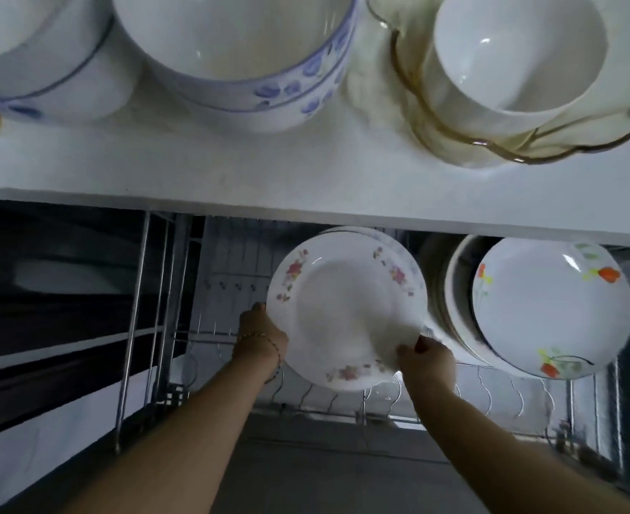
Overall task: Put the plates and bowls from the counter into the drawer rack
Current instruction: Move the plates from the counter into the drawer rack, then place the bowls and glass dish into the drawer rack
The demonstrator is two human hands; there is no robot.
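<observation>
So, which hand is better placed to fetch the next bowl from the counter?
Probably the left hand: it only steadies the pink-flower plate at its edge, while the right hand grips it from below.

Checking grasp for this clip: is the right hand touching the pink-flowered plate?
Touching. The head view shows the right hand with fingers pinched over the lower right rim of the pink-flowered plate, no gap visible; the left hand grips the opposite rim.

White plate [343,309] with pink flowers; white bowl [239,42] with blue leaf pattern.
</observation>
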